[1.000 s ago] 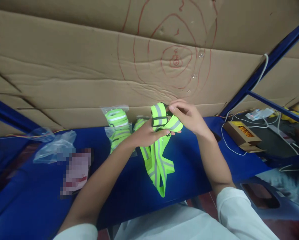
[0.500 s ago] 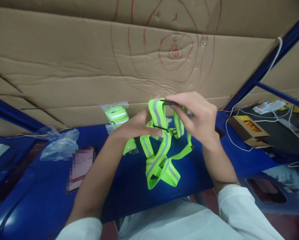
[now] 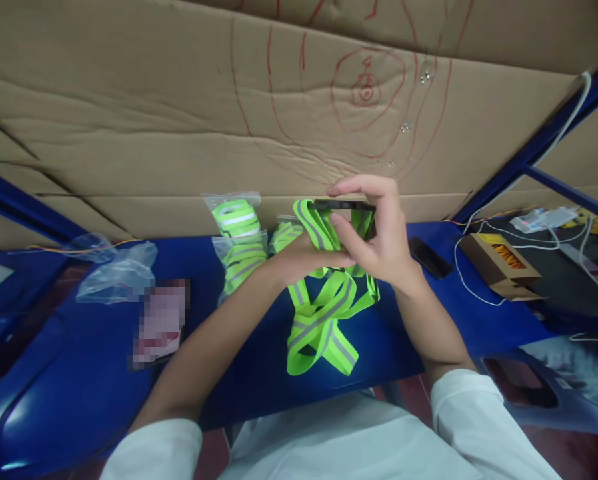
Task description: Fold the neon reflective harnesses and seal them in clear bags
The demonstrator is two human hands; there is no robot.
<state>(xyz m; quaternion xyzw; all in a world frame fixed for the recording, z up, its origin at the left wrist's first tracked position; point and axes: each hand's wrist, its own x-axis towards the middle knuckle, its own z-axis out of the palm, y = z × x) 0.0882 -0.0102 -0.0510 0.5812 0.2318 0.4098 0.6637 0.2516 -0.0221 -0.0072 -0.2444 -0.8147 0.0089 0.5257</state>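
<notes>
A lime-green reflective strap vest (image 3: 323,327) with grey stripes hangs in front of me, its lower loops resting on the blue table. My left hand (image 3: 316,253) is closed around its upper straps, with its thumb reaching under my right hand; some of its fingers are hidden behind the webbing. Across the top of the vest runs a black buckle (image 3: 343,205). My right hand (image 3: 386,233) surrounds the buckle's right end, thumb below and index finger above, both apart from it. Its other fingers are partly hidden.
Bagged green strap bundles (image 3: 236,220) lie at the back of the blue table (image 3: 259,353). To the left are clear plastic bags (image 3: 121,273) and a blurred flat item (image 3: 161,320). A dark phone (image 3: 431,259) and an open cardboard box (image 3: 501,260) lie right.
My right thumb and index finger have come off the black buckle and spread apart. My left hand has shifted right along the straps. The camera view has tilted slightly.
</notes>
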